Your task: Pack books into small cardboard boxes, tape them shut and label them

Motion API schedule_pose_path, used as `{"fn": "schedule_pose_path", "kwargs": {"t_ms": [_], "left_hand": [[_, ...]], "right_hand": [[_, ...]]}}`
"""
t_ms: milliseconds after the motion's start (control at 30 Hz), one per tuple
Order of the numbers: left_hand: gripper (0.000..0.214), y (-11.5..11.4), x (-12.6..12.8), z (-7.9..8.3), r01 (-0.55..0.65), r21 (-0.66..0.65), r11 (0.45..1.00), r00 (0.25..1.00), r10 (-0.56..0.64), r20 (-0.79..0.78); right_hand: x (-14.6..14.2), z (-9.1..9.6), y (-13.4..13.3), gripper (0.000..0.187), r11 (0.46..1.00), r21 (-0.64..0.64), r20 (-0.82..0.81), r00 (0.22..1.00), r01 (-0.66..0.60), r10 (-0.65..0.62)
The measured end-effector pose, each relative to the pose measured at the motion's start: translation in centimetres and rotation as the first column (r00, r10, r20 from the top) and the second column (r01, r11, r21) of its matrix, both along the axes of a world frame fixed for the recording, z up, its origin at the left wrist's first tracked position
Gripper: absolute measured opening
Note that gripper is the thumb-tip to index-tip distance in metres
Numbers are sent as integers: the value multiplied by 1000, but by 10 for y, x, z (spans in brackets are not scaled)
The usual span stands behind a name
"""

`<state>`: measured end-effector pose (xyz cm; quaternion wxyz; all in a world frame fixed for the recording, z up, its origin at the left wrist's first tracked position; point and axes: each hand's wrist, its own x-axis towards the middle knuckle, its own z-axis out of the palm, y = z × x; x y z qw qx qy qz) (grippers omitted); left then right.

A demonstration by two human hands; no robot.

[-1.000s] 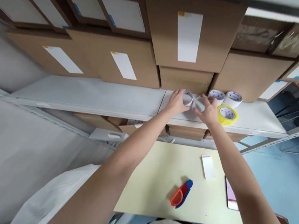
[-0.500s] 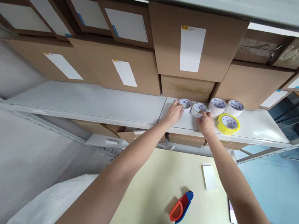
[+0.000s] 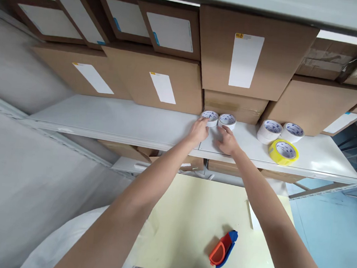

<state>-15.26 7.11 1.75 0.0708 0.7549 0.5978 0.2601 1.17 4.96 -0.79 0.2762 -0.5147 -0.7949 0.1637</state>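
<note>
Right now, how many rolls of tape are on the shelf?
5 visible: the leftmost white roll by the left hand, a second white roll by the right hand; farther right, a taller white roll, the rightmost white roll and a yellow roll. The taller one may be two stacked.

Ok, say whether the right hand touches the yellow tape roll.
Apart: the head view shows shelf surface between right hand and yellow tape roll.

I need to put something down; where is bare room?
The shelf is bare left of the left hand, before the boxes; the table, left of the red-and-blue tool. Crowded: the right hand beside two white rolls, the yellow roll with two more behind.
</note>
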Motion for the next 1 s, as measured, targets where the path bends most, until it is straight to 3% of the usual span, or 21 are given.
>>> {"fn": "schedule_pose_path", "kwargs": {"t_ms": [100,200,300,367,400,467,567,767,867,1000], "left_hand": [[51,-4,5,-2,8,33,999,1000,-8,24],[52,-12,15,3,38,94,995,998,-42,37],[48,-29,34,13,151,171,974,985,-162,55],[44,-47,53,17,243,215,946,962,-263,71],[41,-58,63,18,287,224,931,948,-310,77],[37,-82,83,15,366,217,905,916,-392,89],[32,-117,107,3,456,176,872,868,-480,129],[27,-165,127,-16,499,107,860,794,-503,341],[30,-184,129,-21,491,53,870,741,-449,499],[55,-217,120,-34,485,-161,859,638,-222,737]], "right_hand": [[17,10,-20,53,993,119,9,1000,8,-9],[61,23,-58,41,948,283,-15,988,149,-151],[122,27,-102,39,799,400,-51,881,450,-471],[160,19,-124,43,695,417,-58,781,585,-622],[175,13,-131,46,669,401,-50,744,626,-666],[196,-2,-139,52,675,323,-29,720,664,-694],[209,-18,-139,47,727,199,-48,748,657,-662],[210,-11,-151,24,745,152,-111,761,649,-640],[199,-9,-185,22,781,205,-140,808,589,-572],[167,-23,-254,26,856,187,-241,867,483,-436]]}}
